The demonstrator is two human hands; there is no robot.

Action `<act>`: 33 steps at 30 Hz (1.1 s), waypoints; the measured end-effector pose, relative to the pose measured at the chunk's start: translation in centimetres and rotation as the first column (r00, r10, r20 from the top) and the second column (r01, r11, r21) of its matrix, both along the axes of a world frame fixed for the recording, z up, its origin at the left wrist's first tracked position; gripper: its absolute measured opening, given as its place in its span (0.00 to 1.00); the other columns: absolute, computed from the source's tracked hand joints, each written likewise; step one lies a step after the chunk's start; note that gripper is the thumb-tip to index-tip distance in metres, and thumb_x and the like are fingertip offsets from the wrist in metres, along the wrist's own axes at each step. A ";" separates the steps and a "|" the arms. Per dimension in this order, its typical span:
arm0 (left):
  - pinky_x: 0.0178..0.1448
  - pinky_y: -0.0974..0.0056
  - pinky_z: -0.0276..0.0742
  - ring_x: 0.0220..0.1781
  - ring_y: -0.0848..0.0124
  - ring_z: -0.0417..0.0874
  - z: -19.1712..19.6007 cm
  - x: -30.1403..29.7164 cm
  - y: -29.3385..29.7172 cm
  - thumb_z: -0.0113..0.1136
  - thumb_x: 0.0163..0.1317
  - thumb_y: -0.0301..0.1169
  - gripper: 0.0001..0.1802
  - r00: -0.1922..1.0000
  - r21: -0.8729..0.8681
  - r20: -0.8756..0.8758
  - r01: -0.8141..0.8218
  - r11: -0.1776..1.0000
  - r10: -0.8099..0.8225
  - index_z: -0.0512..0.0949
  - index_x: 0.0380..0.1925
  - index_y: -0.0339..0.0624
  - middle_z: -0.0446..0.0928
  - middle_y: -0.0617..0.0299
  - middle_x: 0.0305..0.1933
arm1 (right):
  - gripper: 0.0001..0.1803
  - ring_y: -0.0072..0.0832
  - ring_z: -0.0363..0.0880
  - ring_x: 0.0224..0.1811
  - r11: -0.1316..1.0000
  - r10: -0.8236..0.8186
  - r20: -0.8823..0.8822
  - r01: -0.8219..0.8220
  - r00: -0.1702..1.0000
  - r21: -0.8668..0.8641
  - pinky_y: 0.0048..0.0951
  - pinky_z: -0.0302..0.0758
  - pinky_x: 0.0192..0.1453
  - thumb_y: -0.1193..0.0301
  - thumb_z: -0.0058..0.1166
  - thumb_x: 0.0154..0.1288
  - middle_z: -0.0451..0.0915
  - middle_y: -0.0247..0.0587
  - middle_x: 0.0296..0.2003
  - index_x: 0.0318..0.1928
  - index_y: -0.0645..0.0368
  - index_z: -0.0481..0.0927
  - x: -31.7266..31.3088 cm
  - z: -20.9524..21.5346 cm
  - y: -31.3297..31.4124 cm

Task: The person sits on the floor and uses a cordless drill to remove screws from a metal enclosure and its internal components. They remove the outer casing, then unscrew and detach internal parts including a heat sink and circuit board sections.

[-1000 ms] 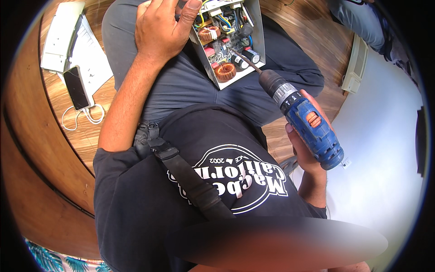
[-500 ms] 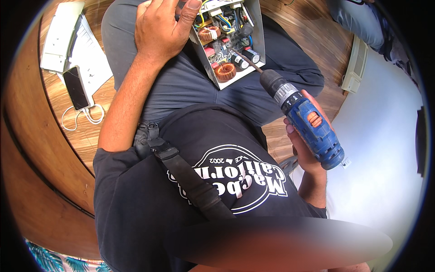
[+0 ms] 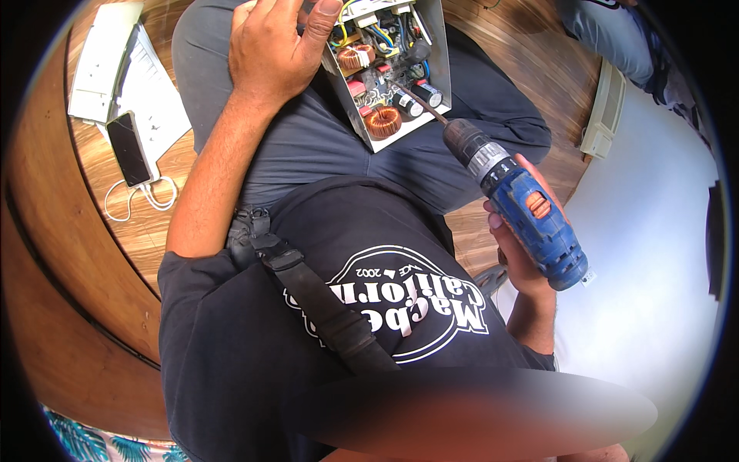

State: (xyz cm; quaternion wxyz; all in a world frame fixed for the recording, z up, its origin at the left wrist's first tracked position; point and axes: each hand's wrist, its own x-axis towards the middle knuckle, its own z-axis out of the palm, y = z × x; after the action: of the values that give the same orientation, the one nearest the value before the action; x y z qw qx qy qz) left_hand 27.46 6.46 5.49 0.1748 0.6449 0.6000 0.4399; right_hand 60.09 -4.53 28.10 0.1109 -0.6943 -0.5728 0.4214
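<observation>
A metal-cased electronic power unit [image 3: 440, 54], its top off, rests tilted on my lap. Inside are copper-wound coils, dark capacitors and coloured wires. My left hand [image 3: 273, 65] grips its far left side, thumb along the edge; the fingertips run out of view at the top. My right hand [image 3: 514, 245] is wrapped round a blue cordless drill [image 3: 512, 192] with a black and grey chuck. Its long thin bit [image 3: 433, 109] points far and left into the case, past the capacitors. Where the tip meets the parts is hard to make out.
On the wooden floor [image 3: 142, 239] at the left lie a phone [image 3: 131, 150] with white cables, a pale panel [image 3: 100, 65] and white sheets [image 3: 154, 100]. A beige slotted strip [image 3: 604, 112] lies at the right. Another person's leg [image 3: 604, 35] shows at the far right.
The drill in my right hand has shifted very slightly to the right and nearer to me. My left hand and the power unit look unmoved.
</observation>
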 end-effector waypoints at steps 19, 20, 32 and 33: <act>0.63 0.50 0.72 0.51 0.62 0.84 3.8 0.7 -2.0 0.81 0.64 0.48 0.26 0.938 0.181 -0.175 0.329 0.927 -0.298 0.90 0.59 0.52 0.85 0.63 0.47 | 0.45 0.39 0.95 0.52 0.984 -0.130 -0.173 0.149 0.976 0.103 0.35 0.92 0.56 0.78 0.80 0.64 0.89 0.56 0.59 0.80 0.71 0.75 1.1 4.9 -1.4; 0.64 0.50 0.71 0.51 0.63 0.84 4.3 0.7 -2.2 0.81 0.64 0.50 0.27 0.921 0.170 -0.264 0.335 0.926 -0.285 0.90 0.60 0.53 0.85 0.64 0.48 | 0.46 0.39 0.95 0.51 0.979 -0.161 -0.254 0.186 0.954 0.079 0.34 0.92 0.54 0.79 0.79 0.63 0.89 0.57 0.60 0.80 0.71 0.74 1.3 4.9 -1.5; 0.67 0.58 0.72 0.54 0.74 0.89 4.2 0.0 -3.2 0.77 0.65 0.39 0.11 0.880 0.233 -0.421 0.338 0.912 -0.219 0.92 0.47 0.62 0.89 0.79 0.48 | 0.53 0.29 0.88 0.34 0.992 -0.102 -0.277 0.119 0.956 0.045 0.30 0.84 0.43 0.65 0.76 0.68 0.90 0.51 0.42 0.84 0.75 0.62 2.0 4.2 -0.8; 0.67 0.58 0.72 0.52 0.74 0.90 4.2 -0.6 -3.3 0.75 0.67 0.36 0.09 0.881 0.216 -0.421 0.330 0.919 -0.217 0.91 0.46 0.62 0.89 0.78 0.48 | 0.49 0.29 0.86 0.30 0.991 -0.059 -0.310 0.093 0.949 0.096 0.30 0.83 0.41 0.67 0.70 0.71 0.89 0.50 0.39 0.84 0.77 0.61 2.0 3.6 -0.8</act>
State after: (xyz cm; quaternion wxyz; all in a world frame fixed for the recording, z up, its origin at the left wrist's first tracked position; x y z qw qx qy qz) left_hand 26.87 3.17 9.73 0.0196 0.8163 0.4557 0.3544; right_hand 62.05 -5.31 31.67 0.2525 -0.6347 -0.5439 0.4874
